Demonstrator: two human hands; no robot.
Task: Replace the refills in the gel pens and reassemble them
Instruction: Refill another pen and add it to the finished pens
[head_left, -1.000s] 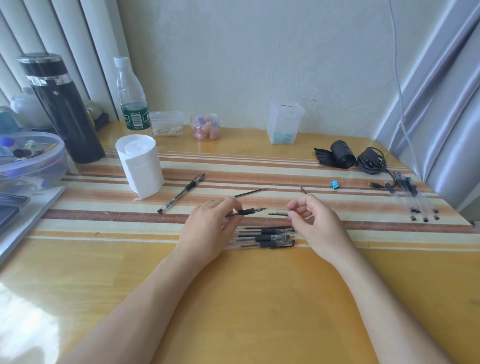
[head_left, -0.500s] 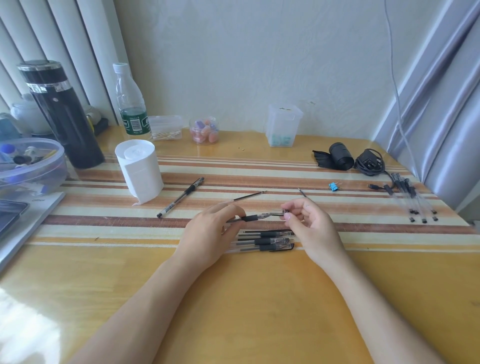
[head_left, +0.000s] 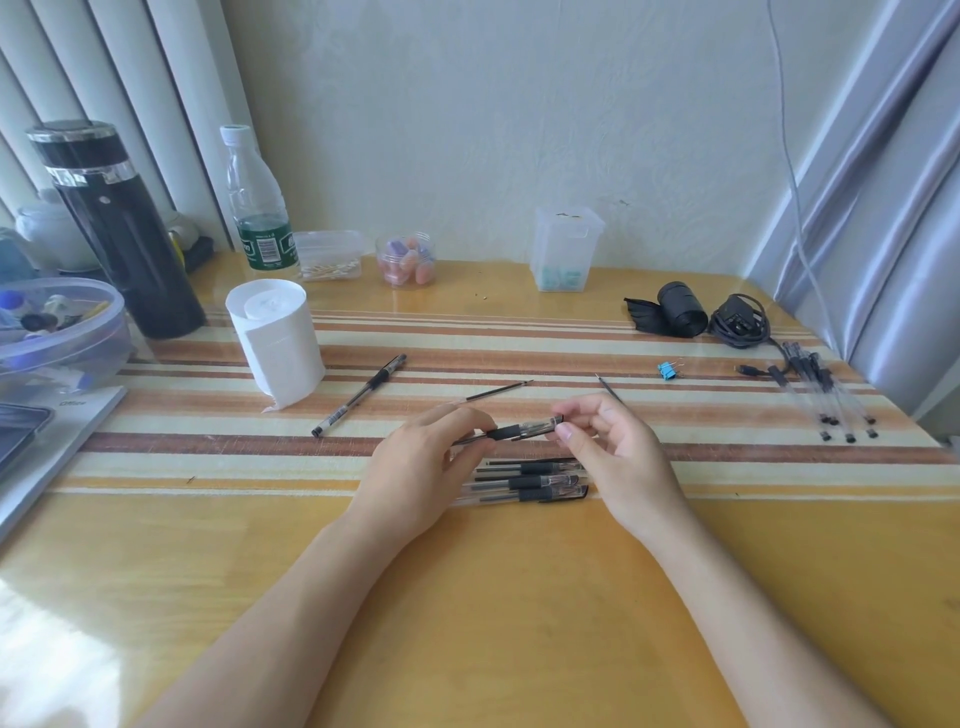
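Left hand and right hand pinch one gel pen between them; clear jar holds pastel pieces, square tub something blue; bottle label unreadable.

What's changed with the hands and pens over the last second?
The right hand moved left to the pen that the left hand grips and pinches its right end. The left hand kept its hold; the pile of pens and the loose refill stayed put.
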